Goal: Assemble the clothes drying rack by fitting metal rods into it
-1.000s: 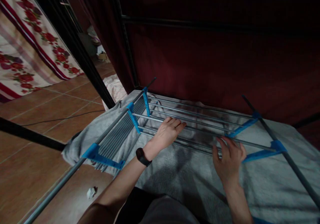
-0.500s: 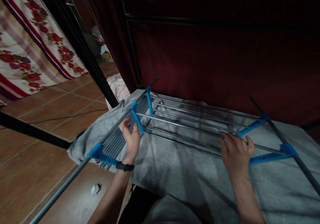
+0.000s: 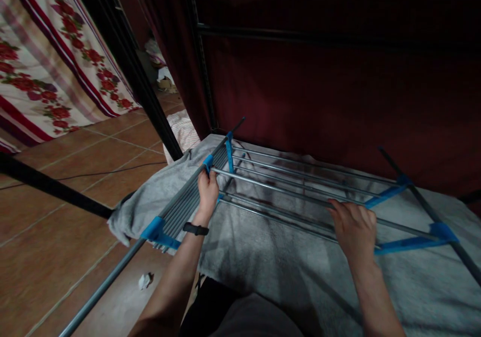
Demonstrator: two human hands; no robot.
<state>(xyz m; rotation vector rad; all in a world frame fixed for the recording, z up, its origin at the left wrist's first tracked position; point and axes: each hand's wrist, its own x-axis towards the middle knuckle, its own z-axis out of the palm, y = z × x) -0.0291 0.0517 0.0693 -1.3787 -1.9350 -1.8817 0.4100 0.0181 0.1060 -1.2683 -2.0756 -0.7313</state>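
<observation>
- Head view, rack (image 3: pixel 278 189): blue and grey, spread out over the grey blanket (image 3: pixel 259 247); rods run crosswise between blue brackets.
- Left hand (image 3: pixel 208 193): mostly closed, thumb and fingers about the left bracket (image 3: pixel 208 162), where the front rod (image 3: pixel 255 182) meets it; fingertips partly hidden. Dark wristband (image 3: pixel 196 229) on the wrist.
- Right hand (image 3: pixel 355 224): fingers curled over the front rod, short of the right bracket (image 3: pixel 444 232); thumb side toward the left; underside of the grip not shown.
- Step in hand, by judgement: handling the front rod at two places, near its left end and toward its right.
- Next move, by judgement: any shift of the rod calls for both hands acting together, with the left bracket kept steady so that the rod does not twist.
- Left wing (image 3: pixel 184 204): close-set parallel rods, beyond the left hand, sloping toward the floor (image 3: pixel 90 192).
- Containers: one brown, box-like piece (image 3: pixel 166 84), far back on the floor; contents too small to tell. The rack is an open frame, with blanket showing between its rods.
- Surroundings: maroon curtain (image 3: pixel 319 106) behind; crumpled white scrap (image 3: pixel 145 281) on the floor.
</observation>
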